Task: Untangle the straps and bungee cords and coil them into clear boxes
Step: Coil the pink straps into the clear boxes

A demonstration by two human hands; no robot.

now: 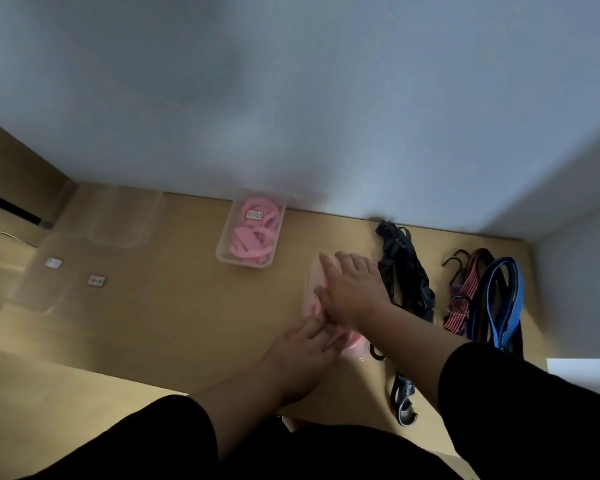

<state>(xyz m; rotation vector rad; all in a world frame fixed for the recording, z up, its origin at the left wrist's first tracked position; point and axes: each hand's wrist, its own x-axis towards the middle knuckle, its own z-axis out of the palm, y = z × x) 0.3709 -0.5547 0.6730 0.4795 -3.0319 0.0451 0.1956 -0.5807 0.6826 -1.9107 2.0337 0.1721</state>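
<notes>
A tan wooden tabletop (160, 323) meets a pale wall, and along its right side lie a blue-edged strap (506, 299), a red-striped bungee cord (463, 299) and a black tangle of straps (404, 271), well apart from a clear box (250, 230) of coiled pink straps near the wall. Between them sits a second clear box (314, 289) with pink strap inside, blurred. The right hand (352, 289) lies flat on top, fingers spread, while the left hand (302, 348) touches its near end with straight fingers.

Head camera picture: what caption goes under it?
Both hands press a clear box of pink straps, beside a filled box and loose bungee cords.
</notes>
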